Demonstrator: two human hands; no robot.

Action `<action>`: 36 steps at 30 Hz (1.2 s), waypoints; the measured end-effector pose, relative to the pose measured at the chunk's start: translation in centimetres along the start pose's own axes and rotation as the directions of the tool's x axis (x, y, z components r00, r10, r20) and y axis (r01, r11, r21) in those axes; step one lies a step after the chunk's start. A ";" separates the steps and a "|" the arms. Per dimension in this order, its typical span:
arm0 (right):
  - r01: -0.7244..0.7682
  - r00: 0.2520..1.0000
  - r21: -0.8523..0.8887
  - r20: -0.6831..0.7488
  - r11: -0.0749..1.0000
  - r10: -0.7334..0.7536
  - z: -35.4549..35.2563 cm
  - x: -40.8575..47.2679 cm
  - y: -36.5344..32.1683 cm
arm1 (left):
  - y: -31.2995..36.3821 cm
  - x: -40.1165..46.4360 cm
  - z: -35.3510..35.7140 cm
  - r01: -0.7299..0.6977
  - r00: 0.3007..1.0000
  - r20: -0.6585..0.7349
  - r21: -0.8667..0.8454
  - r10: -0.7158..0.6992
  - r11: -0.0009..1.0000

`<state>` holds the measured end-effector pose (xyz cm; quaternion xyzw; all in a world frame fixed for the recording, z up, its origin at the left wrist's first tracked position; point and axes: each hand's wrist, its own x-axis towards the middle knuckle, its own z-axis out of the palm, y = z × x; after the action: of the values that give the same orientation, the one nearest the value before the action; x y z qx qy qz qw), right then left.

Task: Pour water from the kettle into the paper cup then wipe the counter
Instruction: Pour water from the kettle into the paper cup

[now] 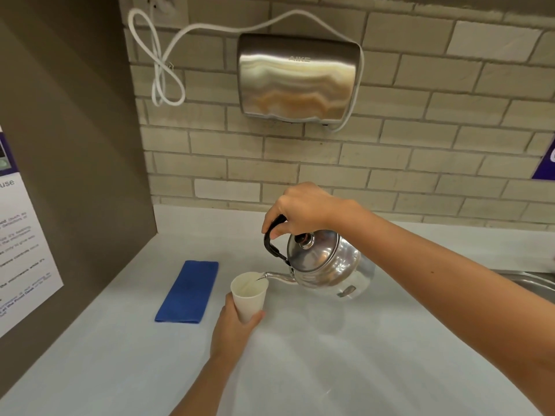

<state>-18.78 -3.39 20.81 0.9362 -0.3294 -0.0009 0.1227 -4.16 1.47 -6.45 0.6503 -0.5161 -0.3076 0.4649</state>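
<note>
A white paper cup [249, 295] is held above the pale counter [330, 355], tilted slightly, with the fingers of the left hand [237, 328] wrapped around its lower half. Just to its right, a polished steel kettle [324, 265] is tipped toward it, so that the spout [277, 276] reaches over the cup's rim and a thin stream of water is seen at its tip. The kettle's black handle [273, 238] is gripped from above by the clenched right hand [303, 210]. A folded blue cloth [187, 291] is laid flat on the counter, near the cup's left side and apart from it. On the tiled wall [420, 139] behind, a steel hand dryer [297, 78] is mounted, with its white cord [162, 58] looped at the left.
</note>
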 end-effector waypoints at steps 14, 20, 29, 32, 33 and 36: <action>0.027 0.999 -0.039 -0.017 0.999 -0.028 -0.2 0.4 -0.2 | 0.2 0.0 0.0 0.009 1.000 -0.003 0.018 -0.009 1.000; 0.042 0.999 -0.071 -0.014 0.997 -0.043 -0.5 0.4 -0.1 | 0.2 0.0 0.0 0.011 1.000 -0.006 0.018 -0.010 1.000; 0.047 0.999 -0.085 -0.013 0.995 -0.048 -0.8 0.3 -0.2 | 0.0 0.0 0.1 0.004 1.000 -0.014 0.019 -0.004 1.000; 0.042 0.999 -0.084 -0.006 0.996 -0.043 -0.9 0.3 -0.2 | -0.1 0.0 0.1 0.006 1.000 -0.017 0.020 -0.006 1.000; 0.042 0.999 -0.084 -0.003 0.996 -0.043 -0.9 0.3 -0.2 | -0.1 0.0 0.1 0.005 1.000 -0.017 0.019 -0.005 1.000; 0.049 0.999 -0.089 -0.004 0.995 -0.050 -0.9 0.3 -0.3 | -0.1 0.0 0.1 0.003 1.000 -0.018 0.015 -0.002 1.000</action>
<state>-18.29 -3.21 21.62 0.9376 -0.3054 -0.0155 0.1654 -4.21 1.40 -6.63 0.6572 -0.5132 -0.2983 0.4644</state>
